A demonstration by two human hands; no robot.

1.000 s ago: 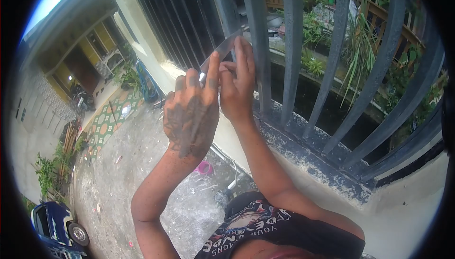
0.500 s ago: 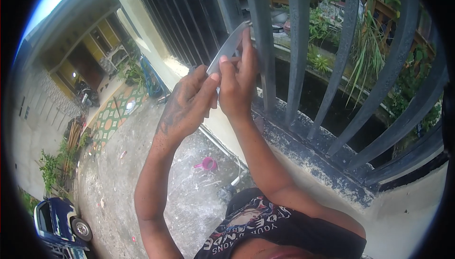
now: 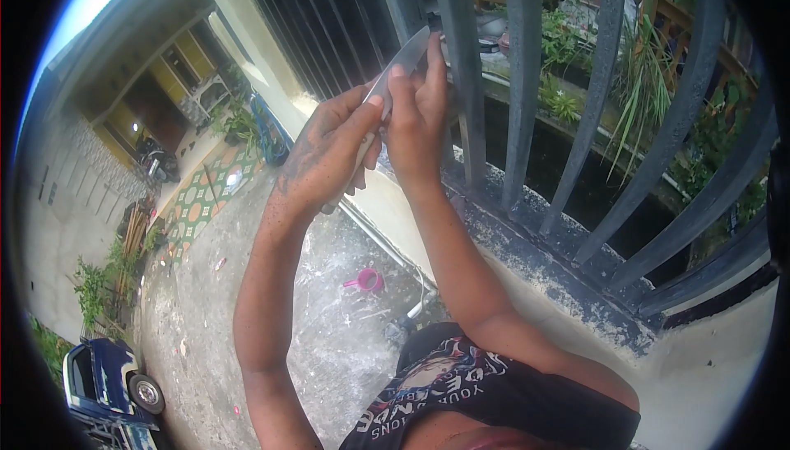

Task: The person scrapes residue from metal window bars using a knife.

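Both arms raised, elbows bent, forearms converging upward toward a dark metal fence bar (image 3: pixel 462 80). Left hand (image 3: pixel 329 158), smeared with dark grime across the back, sits lower and nearer the camera; its fingers (image 3: pixel 350 125) are curled shut around the lower end of a thin grey metal blade (image 3: pixel 405 59), one finger lying straight along the flat of it. Whether that end has a handle cannot be told, as the palm hides it. Right hand (image 3: pixel 420 121) sits just beside the left and touching it, wrist straight, back of the hand turned to the fence. Its fingers are pressed together and stretched up along the blade's upper part, pinching it with the thumb side, one nail showing near the steel. The blade slants up and to the right, held in the air, its tip at the bar's left edge; contact between tip and bar cannot be confirmed. Below the hands runs the concrete ledge (image 3: pixel 539 265) carrying the fence, its top edge patchy with dark paint. On the ground far below the arms lies a pink scoop (image 3: pixel 367 280), well apart from both hands. A blue vehicle (image 3: pixel 99 384) shows at the lower left.
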